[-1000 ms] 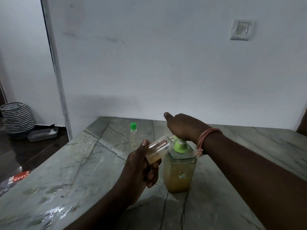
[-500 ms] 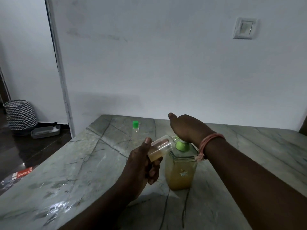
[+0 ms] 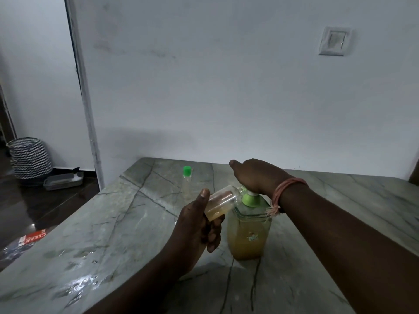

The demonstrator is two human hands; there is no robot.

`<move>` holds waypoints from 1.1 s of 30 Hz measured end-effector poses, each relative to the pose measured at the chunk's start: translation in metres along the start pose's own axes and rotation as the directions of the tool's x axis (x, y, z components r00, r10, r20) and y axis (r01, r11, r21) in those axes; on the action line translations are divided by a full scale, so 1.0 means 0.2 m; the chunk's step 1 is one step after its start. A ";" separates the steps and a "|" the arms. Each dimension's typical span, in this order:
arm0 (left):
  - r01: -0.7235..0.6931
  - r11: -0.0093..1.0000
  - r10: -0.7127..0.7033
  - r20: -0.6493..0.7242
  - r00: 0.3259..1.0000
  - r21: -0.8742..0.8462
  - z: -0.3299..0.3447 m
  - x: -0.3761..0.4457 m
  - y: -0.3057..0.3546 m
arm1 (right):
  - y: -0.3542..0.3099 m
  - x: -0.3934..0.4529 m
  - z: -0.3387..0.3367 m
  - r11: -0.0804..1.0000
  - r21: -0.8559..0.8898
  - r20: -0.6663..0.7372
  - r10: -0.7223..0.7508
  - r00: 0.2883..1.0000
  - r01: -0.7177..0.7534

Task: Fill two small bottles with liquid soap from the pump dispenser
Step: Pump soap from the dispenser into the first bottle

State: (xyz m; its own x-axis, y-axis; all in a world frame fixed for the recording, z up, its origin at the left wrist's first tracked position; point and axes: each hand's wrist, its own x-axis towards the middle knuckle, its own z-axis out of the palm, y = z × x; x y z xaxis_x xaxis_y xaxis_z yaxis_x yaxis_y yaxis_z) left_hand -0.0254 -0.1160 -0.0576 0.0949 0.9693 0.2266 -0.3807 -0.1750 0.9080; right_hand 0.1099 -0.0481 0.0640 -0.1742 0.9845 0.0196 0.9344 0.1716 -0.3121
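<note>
Left hand (image 3: 195,225) grips tilted small bottle (image 3: 223,201), mouth at pump dispenser (image 3: 249,230) nozzle; right hand (image 3: 256,175) lies flat, pressing pump. Dispenser label unreadable.

Zigzag basket (image 3: 30,160), grey tray (image 3: 63,181) on floor; wall switch (image 3: 334,41).

Marble table (image 3: 113,234) bears dispenser (image 3: 248,236), capped bottle (image 3: 186,183).

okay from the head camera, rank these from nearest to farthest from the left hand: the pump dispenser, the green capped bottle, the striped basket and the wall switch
1. Pump dispenser: right beside the left hand, on its right.
2. Green capped bottle: farther back on the table, standing.
3. Striped basket and wall switch: both far, floor left and wall upper right; too close to call.
</note>
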 end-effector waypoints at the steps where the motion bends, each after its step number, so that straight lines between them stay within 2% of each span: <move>1: 0.007 1.000 -0.007 0.001 1.000 0.005 0.00 0.00 0.00 | 0.00 0.00 -0.01 1.000 -0.008 0.007 -0.003 1.000 0.003; 9: -0.010 1.000 0.010 -0.001 1.000 -0.003 -0.01 0.01 -0.01 | 0.02 0.03 0.01 0.999 -0.025 -0.005 -0.035 0.999 0.035; 14: 0.006 1.000 -0.006 -0.024 1.000 -0.016 0.00 0.02 -0.01 | 0.00 0.01 0.00 0.999 0.025 0.006 0.041 0.999 -0.041; 17: -0.009 1.000 0.009 -0.007 1.000 -0.019 -0.01 0.01 -0.02 | -0.02 0.02 -0.03 0.998 -0.062 0.036 -0.010 0.999 0.012; 21: -0.008 1.000 0.008 -0.018 1.000 -0.014 -0.01 0.01 -0.02 | 0.01 0.03 0.01 0.996 -0.064 -0.004 -0.063 0.998 0.062; 25: -0.011 1.000 0.011 -0.023 1.000 0.002 0.00 0.01 -0.01 | 0.00 0.02 0.01 1.000 0.015 -0.011 0.025 1.000 -0.024; 29: -0.019 1.000 0.019 -0.019 1.000 0.011 0.00 0.01 -0.01 | -0.01 0.02 -0.04 0.988 -0.151 0.032 -0.019 0.999 0.024; 33: -0.019 1.000 0.019 -0.024 1.000 0.026 -0.01 0.02 -0.02 | 0.01 0.03 -0.01 0.985 -0.147 0.024 -0.086 0.996 0.088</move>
State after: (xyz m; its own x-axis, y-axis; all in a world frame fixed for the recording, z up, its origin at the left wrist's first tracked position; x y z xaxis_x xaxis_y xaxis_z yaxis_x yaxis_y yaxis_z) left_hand -0.0254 -0.1117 -0.0603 0.0659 0.9696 0.2355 -0.3588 -0.1972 0.9123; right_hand 0.1113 -0.0420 0.0655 -0.2610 0.9650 0.0235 0.9509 0.2612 -0.1658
